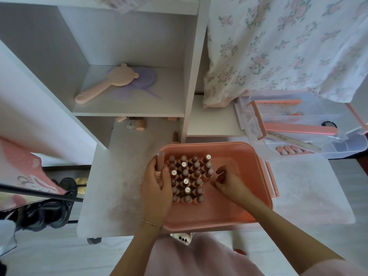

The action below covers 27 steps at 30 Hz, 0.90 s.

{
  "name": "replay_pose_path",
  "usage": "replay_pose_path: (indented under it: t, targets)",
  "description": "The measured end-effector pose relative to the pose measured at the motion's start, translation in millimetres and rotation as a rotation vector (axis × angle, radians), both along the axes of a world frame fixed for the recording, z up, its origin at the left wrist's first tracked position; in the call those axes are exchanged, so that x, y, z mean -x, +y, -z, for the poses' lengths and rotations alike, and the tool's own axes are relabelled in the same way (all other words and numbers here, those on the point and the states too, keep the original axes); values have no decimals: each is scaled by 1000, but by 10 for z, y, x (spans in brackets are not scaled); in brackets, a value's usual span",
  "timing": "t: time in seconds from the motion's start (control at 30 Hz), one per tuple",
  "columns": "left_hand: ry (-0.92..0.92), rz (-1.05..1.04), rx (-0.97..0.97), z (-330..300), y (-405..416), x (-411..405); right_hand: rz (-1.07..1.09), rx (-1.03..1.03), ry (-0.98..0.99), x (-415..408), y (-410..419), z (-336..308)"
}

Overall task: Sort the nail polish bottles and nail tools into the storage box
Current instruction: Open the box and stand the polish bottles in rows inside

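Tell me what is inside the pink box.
The pink storage box holds upright nail polish bottles packed in rows. The left hand covers any at the left edge.

Positions taken from the left hand's [157, 188] grip.

- White table [119, 196]: directly beneath and around the grip.
- White shelf unit [191, 76]: beyond the grip, standing on the table.
- Peach bear-eared hand mirror [105, 82]: far up and left, lying flat on a shelf, handle toward the near left.
- Purple flat item [143, 80]: under the mirror's head; nature unclear.
- Floral cloth [278, 46]: far up and right, hanging.
- Dark shoes [49, 206]: left, below table level.
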<state>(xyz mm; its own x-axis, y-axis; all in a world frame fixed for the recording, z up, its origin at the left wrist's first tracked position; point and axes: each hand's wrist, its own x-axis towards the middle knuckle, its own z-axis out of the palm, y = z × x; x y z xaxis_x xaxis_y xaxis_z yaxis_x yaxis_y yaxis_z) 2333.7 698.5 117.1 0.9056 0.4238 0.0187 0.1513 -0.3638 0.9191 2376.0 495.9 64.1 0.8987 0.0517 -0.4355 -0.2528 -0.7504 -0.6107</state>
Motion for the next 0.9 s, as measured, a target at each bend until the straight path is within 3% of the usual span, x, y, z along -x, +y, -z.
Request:
replay_pose_path:
  t: [0.13, 0.33, 0.43, 0.53, 0.73, 0.9]
  targets:
    - [12, 35, 103, -75, 136, -25, -25, 4, -89, 58, -15, -237]
    - [-2, 226, 289, -306, 212, -92, -96, -324, -109, 149, 328, -717]
    - [-35, 326, 265, -416, 142, -71, -103, -538, -70, 240, 545, -785]
    - [-67, 392, 124, -488, 84, -51, -37, -709, -87, 282, 639, -827]
    - [-68, 447, -32, -492, 105, -102, -35, -663, -150, 255, 492, -866]
    - [85, 346, -94, -234, 190, -179, 97, -595, -190, 241, 89, -800]
